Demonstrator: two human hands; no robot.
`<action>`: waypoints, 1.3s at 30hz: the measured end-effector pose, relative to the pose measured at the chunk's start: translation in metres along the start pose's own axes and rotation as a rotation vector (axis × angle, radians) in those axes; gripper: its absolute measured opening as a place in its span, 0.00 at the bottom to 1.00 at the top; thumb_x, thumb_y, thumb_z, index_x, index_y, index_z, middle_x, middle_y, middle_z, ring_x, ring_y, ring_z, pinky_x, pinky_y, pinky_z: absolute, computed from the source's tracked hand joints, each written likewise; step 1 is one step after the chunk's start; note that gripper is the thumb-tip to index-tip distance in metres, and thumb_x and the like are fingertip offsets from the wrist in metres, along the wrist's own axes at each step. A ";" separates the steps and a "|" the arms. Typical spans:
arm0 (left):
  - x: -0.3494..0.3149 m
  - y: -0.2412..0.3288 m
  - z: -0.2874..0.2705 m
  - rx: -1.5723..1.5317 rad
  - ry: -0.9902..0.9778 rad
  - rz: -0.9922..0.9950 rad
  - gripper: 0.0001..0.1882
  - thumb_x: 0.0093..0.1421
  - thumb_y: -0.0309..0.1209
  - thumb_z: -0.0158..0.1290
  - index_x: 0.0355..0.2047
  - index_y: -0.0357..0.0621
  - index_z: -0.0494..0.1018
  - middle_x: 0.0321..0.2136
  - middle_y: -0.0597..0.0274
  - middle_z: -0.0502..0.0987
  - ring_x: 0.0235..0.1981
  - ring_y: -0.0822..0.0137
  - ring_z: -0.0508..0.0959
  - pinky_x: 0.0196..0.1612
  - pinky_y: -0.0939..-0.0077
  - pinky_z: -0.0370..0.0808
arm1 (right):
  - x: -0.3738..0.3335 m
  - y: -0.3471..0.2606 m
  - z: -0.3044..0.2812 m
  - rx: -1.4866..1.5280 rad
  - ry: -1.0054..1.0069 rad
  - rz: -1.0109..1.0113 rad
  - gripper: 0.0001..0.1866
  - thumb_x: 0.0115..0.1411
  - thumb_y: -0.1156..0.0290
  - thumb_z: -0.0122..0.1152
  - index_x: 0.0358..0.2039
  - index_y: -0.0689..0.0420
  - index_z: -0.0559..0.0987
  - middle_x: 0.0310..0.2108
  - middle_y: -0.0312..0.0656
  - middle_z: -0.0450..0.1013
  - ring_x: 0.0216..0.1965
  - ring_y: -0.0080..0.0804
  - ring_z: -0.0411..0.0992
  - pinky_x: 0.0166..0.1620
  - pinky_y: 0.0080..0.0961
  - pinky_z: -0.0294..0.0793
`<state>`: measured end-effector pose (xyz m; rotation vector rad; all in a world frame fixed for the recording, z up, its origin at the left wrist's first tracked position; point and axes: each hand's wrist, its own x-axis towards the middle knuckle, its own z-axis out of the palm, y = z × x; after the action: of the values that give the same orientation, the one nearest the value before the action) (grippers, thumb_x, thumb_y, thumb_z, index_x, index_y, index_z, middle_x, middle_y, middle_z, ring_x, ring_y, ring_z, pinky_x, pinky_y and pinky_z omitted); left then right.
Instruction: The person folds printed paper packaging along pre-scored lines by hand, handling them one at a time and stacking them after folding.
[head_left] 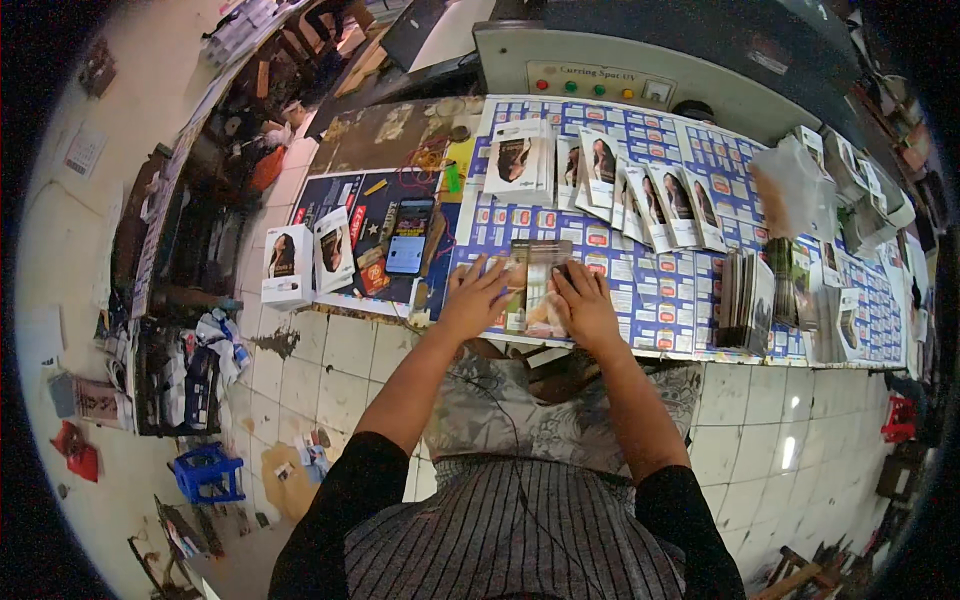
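Observation:
A flat printed piece of card or carton (541, 262), with brown and green pictures, lies on the table close to its front edge. My left hand (477, 298) lies over the left side of this card, palm down with the fingers stretched out. On the card's right half rests my right hand (590, 308), its fingers also extended and flat. Neither hand grips anything that I can see. Beyond my hands, white printed cartons (655, 200) overlap in a fanned row, beside a neater white stack (520, 160). Dark flat cartons (745, 300) stand on edge to the right.
Blue printed sheets (650, 315) cover the table. Left of my hands lie a lit phone (408, 240) and two white boxes (288, 265). A clear plastic bag (795, 190) sits at the right. Behind the table rises a grey machine panel with coloured buttons (585, 85).

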<state>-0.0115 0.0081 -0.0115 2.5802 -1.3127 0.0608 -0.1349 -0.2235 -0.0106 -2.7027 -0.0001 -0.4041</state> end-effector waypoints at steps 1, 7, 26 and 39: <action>0.001 0.001 0.000 0.018 -0.019 -0.015 0.25 0.69 0.48 0.45 0.62 0.55 0.68 0.69 0.63 0.58 0.70 0.51 0.55 0.66 0.42 0.50 | 0.001 0.000 0.005 0.006 -0.011 -0.001 0.25 0.68 0.54 0.49 0.62 0.50 0.70 0.66 0.49 0.60 0.66 0.50 0.58 0.67 0.53 0.54; 0.002 -0.004 0.001 -0.001 -0.039 -0.016 0.26 0.70 0.48 0.43 0.66 0.59 0.64 0.70 0.63 0.58 0.70 0.51 0.55 0.66 0.40 0.50 | 0.013 -0.014 0.017 -0.059 -0.013 -0.054 0.28 0.63 0.54 0.56 0.60 0.54 0.71 0.67 0.50 0.57 0.70 0.48 0.51 0.67 0.58 0.51; 0.002 -0.010 -0.007 -0.149 -0.144 -0.014 0.47 0.56 0.64 0.54 0.69 0.54 0.58 0.72 0.63 0.53 0.73 0.55 0.47 0.70 0.43 0.41 | 0.020 -0.023 0.027 -0.065 -0.056 -0.079 0.28 0.62 0.53 0.58 0.59 0.54 0.72 0.68 0.50 0.55 0.71 0.51 0.48 0.66 0.62 0.51; 0.000 -0.016 -0.006 -0.137 -0.175 0.001 0.51 0.51 0.64 0.58 0.69 0.52 0.57 0.72 0.63 0.52 0.73 0.56 0.46 0.69 0.43 0.42 | 0.022 -0.028 0.025 -0.094 -0.033 -0.100 0.29 0.60 0.53 0.61 0.58 0.54 0.73 0.67 0.49 0.57 0.70 0.50 0.49 0.66 0.62 0.52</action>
<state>0.0017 0.0182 -0.0084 2.5150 -1.3266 -0.2520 -0.1086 -0.1897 -0.0151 -2.8100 -0.1291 -0.3980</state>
